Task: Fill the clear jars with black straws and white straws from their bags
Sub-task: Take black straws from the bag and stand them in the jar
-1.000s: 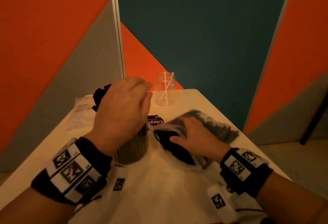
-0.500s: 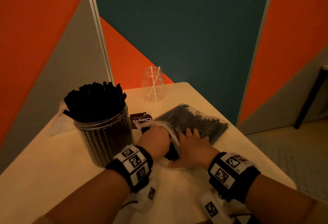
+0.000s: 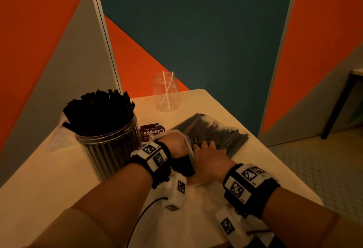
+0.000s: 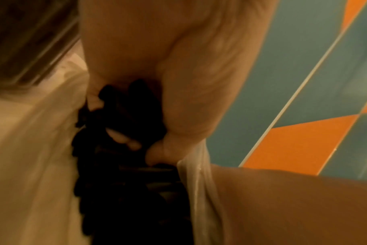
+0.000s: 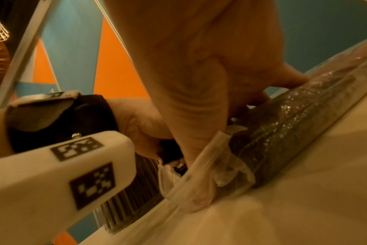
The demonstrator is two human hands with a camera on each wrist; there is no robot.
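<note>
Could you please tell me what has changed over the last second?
The left hand came off the big jar, moved down to the mouth of the bag and now grips black straws inside it. The right hand stayed pressing on the bag; the big jar and small jar stayed put.

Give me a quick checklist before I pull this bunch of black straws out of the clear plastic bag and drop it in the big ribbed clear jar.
1. Left hand grips the black straws inside the clear plastic bag: ok.
2. Right hand presses the bag onto the pale table: ok.
3. Room in the big ribbed clear jar: not ok, it looks packed to the rim.
4. Jar upright, close beside the left wrist: ok.
5. Small clear glass jar with two white straws stands clear of the path: ok.
6. Whole bunch held: cannot tell.
</note>
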